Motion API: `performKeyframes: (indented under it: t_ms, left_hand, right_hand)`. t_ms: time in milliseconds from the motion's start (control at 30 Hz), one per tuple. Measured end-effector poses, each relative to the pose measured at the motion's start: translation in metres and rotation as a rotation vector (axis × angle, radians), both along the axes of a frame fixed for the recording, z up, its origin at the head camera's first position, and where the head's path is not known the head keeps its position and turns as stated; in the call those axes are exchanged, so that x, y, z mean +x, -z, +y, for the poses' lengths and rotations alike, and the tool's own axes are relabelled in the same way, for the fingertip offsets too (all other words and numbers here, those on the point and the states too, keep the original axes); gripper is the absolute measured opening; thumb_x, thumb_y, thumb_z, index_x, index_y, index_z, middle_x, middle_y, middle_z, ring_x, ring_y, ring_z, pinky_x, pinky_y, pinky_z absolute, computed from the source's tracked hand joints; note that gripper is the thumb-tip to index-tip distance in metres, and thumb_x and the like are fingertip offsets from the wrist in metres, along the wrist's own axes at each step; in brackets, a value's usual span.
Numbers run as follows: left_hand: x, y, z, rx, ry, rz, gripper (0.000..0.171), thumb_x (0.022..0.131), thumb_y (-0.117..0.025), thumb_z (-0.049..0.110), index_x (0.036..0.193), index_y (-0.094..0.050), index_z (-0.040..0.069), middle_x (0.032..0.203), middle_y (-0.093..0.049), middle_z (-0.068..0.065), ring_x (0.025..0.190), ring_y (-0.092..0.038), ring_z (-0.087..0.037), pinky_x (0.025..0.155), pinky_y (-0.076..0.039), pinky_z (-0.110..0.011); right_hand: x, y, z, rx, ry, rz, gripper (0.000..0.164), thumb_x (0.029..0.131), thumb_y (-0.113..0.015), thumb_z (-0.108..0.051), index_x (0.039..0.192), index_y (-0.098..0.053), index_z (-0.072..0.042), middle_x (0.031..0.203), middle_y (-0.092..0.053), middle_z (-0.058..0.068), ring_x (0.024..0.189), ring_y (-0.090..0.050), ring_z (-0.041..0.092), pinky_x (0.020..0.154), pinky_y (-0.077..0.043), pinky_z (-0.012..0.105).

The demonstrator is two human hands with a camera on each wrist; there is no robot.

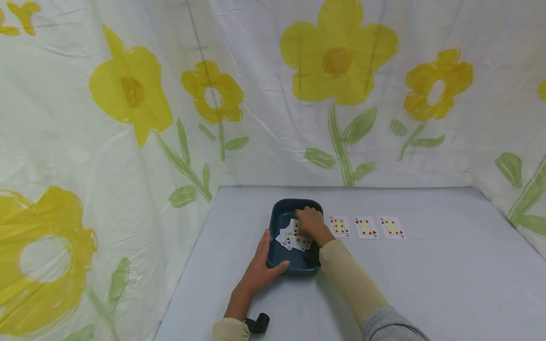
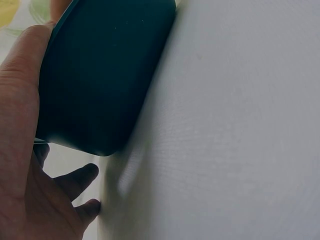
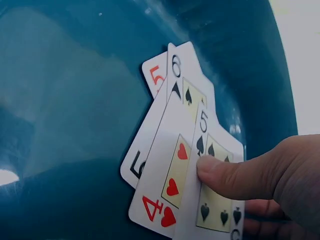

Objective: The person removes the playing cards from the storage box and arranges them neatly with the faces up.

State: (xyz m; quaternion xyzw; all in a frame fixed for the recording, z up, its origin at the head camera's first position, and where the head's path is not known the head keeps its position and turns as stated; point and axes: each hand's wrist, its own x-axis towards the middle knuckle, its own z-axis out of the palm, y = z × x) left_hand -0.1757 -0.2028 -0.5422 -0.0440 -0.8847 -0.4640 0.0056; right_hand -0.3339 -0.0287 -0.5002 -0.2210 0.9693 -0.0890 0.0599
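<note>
A dark teal tray (image 1: pixel 278 217) lies on the table with a loose fan of playing cards (image 1: pixel 286 237) in it. Inside the tray my right hand (image 1: pixel 310 221) pinches a five of spades (image 3: pixel 214 195), its thumb flat on the card's face. Under that card, a four of hearts (image 3: pixel 159 205), a six of spades (image 3: pixel 186 67) and a red five (image 3: pixel 151 75) overlap. My left hand (image 1: pixel 259 270) rests against the tray's near left corner, its index finger along the side and thumb at the near edge. The left wrist view shows its other fingers spread beside the tray.
To the tray's right, a six of diamonds (image 1: pixel 339 227) and two red fours, the middle one a four of hearts (image 1: pixel 366 228), lie face up in a row. The white table (image 1: pixel 426 284) ends at a hanging sheet (image 1: pixel 264 156) with painted yellow flowers.
</note>
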Motion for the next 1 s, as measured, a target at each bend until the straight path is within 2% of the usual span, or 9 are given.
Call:
performKeyframes:
  t_ms: [100, 200, 300, 467, 667, 867, 1000]
  left_hand:
    - [-0.001, 0.0, 0.001, -0.007, -0.003, 0.001, 0.106, 0.088, -0.073, 0.051, 0.161, 0.002, 0.035, 0.167, 0.0, 0.011, 0.152, -0.004, -0.016, 0.117, -0.017, -0.056]
    - [-0.002, 0.0, 0.001, -0.014, -0.005, 0.008, 0.106, 0.088, -0.073, 0.05, 0.162, 0.0, 0.029, 0.167, -0.001, 0.009, 0.152, -0.005, -0.017, 0.117, -0.018, -0.056]
    - [-0.002, -0.001, 0.001, -0.01, -0.008, 0.009, 0.106, 0.089, -0.073, 0.049, 0.163, -0.002, 0.022, 0.168, -0.002, 0.005, 0.152, -0.005, -0.021, 0.116, -0.018, -0.058]
    - [-0.001, -0.003, 0.0, 0.006, -0.006, 0.004, 0.105, 0.09, -0.073, 0.047, 0.163, -0.002, 0.021, 0.168, -0.002, 0.003, 0.153, -0.005, -0.023, 0.116, -0.017, -0.059]
    - [0.001, -0.004, 0.0, -0.012, 0.007, 0.011, 0.103, 0.091, -0.072, 0.046, 0.163, -0.003, 0.018, 0.168, -0.001, 0.001, 0.153, -0.004, -0.023, 0.117, -0.016, -0.058]
    - [0.002, -0.006, 0.003, -0.031, -0.004, 0.004, 0.104, 0.09, -0.073, 0.047, 0.163, -0.005, 0.015, 0.168, -0.002, 0.0, 0.153, -0.004, -0.024, 0.117, -0.017, -0.057]
    - [0.002, -0.008, 0.005, -0.035, -0.016, -0.003, 0.106, 0.089, -0.073, 0.048, 0.163, -0.005, 0.016, 0.168, -0.002, 0.0, 0.153, -0.005, -0.024, 0.117, -0.017, -0.057]
  right_hand:
    - [-0.001, 0.001, 0.0, -0.024, 0.017, 0.013, 0.045, 0.077, -0.087, -0.018, 0.117, -0.067, -0.009, 0.111, -0.059, 0.015, 0.098, -0.056, 0.032, 0.09, -0.048, 0.052]
    - [-0.003, 0.001, 0.001, -0.081, 0.029, 0.009, 0.041, 0.079, -0.085, -0.014, 0.115, -0.067, -0.008, 0.108, -0.058, 0.014, 0.095, -0.056, 0.029, 0.087, -0.049, 0.05]
    - [-0.005, 0.0, 0.002, -0.163, 0.034, -0.012, 0.031, 0.083, -0.078, -0.006, 0.112, -0.069, -0.008, 0.108, -0.061, 0.012, 0.092, -0.056, 0.026, 0.084, -0.05, 0.047]
    - [-0.007, -0.006, 0.007, -0.335, 0.02, -0.065, 0.019, 0.088, -0.068, -0.001, 0.105, -0.069, -0.008, 0.105, -0.067, 0.01, 0.09, -0.06, 0.024, 0.081, -0.052, 0.045]
    - [-0.01, -0.01, 0.016, -0.553, -0.001, -0.171, 0.012, 0.09, -0.07, -0.003, 0.102, -0.068, -0.001, 0.092, -0.066, 0.009, 0.084, -0.062, 0.022, 0.071, -0.053, 0.037]
    - [-0.007, -0.012, 0.033, -0.803, 0.094, -0.294, 0.015, 0.093, -0.067, -0.003, 0.107, -0.064, 0.003, 0.091, -0.066, 0.012, 0.081, -0.061, 0.021, 0.065, -0.05, 0.031]
    - [-0.004, -0.016, 0.055, -0.901, 0.168, -0.307, 0.018, 0.094, -0.066, -0.004, 0.11, -0.061, 0.004, 0.096, -0.067, 0.016, 0.083, -0.063, 0.023, 0.065, -0.051, 0.03]
